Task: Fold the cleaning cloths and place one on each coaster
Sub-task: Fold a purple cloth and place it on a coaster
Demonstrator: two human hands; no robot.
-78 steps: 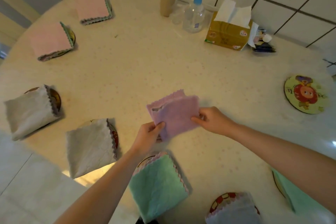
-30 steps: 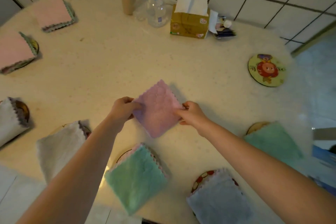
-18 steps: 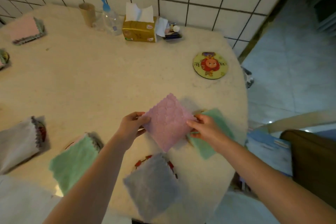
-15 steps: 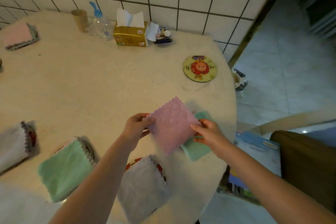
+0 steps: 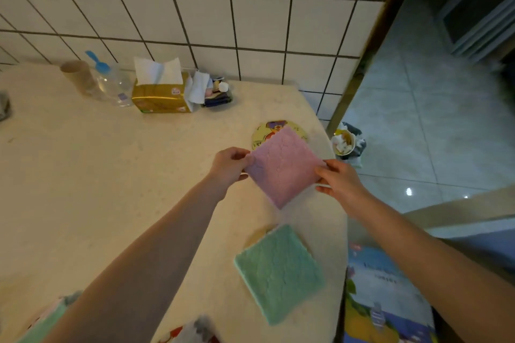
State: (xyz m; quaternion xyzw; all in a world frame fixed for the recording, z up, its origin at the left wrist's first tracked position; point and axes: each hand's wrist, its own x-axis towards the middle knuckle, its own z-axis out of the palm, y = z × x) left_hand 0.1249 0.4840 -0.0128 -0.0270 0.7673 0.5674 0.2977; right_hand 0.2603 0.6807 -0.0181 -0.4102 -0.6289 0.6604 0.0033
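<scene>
Fuzzy textured pink cloth (image 5: 282,166); speckled matt stone-like table (image 5: 111,175).

Both hands have carried the folded pink cloth (image 5: 282,166) away from the middle of the worktop (image 5: 111,175) toward its far right edge. It now covers part of the yellow coaster (image 5: 267,129) there.
</scene>
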